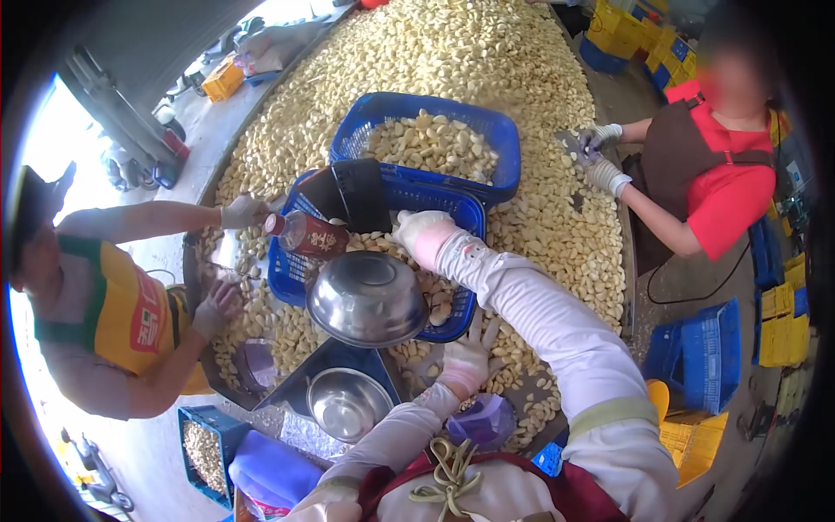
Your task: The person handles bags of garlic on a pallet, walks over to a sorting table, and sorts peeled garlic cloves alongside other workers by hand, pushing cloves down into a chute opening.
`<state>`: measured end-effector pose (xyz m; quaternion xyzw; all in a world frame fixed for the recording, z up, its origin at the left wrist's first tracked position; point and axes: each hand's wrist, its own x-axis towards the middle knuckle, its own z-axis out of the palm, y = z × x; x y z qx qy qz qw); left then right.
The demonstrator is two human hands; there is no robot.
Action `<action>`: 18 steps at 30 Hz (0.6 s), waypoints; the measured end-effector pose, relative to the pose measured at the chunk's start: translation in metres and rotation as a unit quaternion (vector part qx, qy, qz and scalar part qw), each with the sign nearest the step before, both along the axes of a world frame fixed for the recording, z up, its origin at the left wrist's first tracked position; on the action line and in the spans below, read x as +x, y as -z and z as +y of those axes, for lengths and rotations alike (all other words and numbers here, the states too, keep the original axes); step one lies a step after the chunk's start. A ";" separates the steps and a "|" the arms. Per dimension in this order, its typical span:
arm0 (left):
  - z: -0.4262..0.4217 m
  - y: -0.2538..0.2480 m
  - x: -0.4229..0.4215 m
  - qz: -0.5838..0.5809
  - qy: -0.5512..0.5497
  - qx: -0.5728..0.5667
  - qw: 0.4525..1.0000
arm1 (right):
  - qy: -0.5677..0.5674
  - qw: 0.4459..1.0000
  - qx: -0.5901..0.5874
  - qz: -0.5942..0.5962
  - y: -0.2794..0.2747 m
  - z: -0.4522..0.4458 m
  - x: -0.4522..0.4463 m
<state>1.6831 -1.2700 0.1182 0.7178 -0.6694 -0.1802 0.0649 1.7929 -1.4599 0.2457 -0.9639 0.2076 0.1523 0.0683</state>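
Head view: gloved hands at work among heaped pale pieces [461, 43].
The left hand [467, 355] is over the pieces beside the front blue basket [281, 283], fingers spread and released; the right hand [426, 237] is over that basket, its grip hard to tell. An upturned steel bowl [370, 300], a bottle [310, 237] and a black box [361, 193] block part of the basket's contents; co-workers [143, 304] flank the heap.
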 end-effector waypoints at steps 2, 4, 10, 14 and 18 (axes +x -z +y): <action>0.001 -0.001 0.000 -0.003 -0.002 -0.005 1.000 | 0.041 0.998 0.042 -0.005 -0.009 0.000 -0.003; 0.000 -0.006 0.001 -0.001 0.002 0.009 1.000 | 0.141 0.984 0.066 -0.086 0.009 -0.006 -0.005; -0.005 -0.009 0.000 -0.019 0.009 0.029 0.999 | -0.008 0.963 0.149 -0.224 -0.055 -0.042 -0.019; -0.001 -0.007 0.000 -0.027 0.008 0.012 1.000 | 0.080 0.878 -0.166 -0.442 -0.089 -0.074 -0.015; 0.000 -0.004 -0.001 -0.011 -0.004 -0.037 0.999 | 0.220 0.822 -0.003 -0.525 -0.068 -0.077 -0.089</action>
